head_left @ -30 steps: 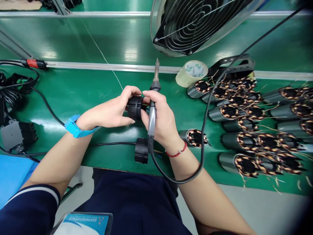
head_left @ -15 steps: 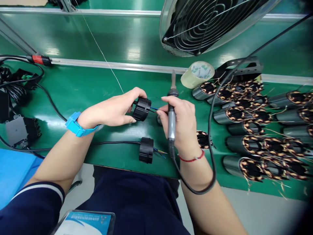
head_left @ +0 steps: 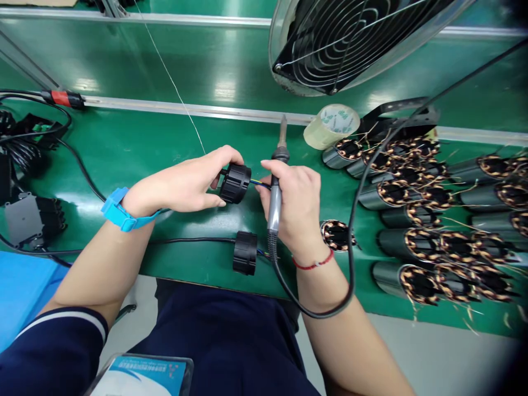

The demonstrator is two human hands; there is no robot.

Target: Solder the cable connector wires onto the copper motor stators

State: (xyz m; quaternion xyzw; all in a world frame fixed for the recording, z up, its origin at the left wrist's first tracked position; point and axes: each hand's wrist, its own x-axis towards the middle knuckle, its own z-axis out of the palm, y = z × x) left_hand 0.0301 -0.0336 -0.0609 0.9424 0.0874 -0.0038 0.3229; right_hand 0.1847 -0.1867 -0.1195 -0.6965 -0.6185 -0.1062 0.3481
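Note:
My left hand [head_left: 198, 181] grips a black ribbed cap [head_left: 235, 183] between thumb and fingers, its open side turned to the right. Thin coloured wires [head_left: 258, 182] come out of that cap and run to the fingertips of my right hand [head_left: 293, 201]. The same right hand holds a soldering iron [head_left: 275, 203] upright across the fingers, its bare tip pointing away from me. Whether the right fingertips pinch the wires or only touch them is partly hidden. Nearer to me on the bench lies a second black cap [head_left: 245, 253] on a cable, with wires sticking out to its right.
Several motor stators [head_left: 421, 242] with copper windings stand in rows at the right, and a single stator [head_left: 336, 235] lies closer. A tape roll [head_left: 332, 126] and a fan [head_left: 355, 38] are at the back. A thin solder wire [head_left: 173, 82] hangs down. Cables and a grey box [head_left: 25, 220] lie left.
My right hand has moved slightly left with the soldering iron, nearer the held cap. The iron's cord now passes over the wires of the second cap. My left hand keeps its grip.

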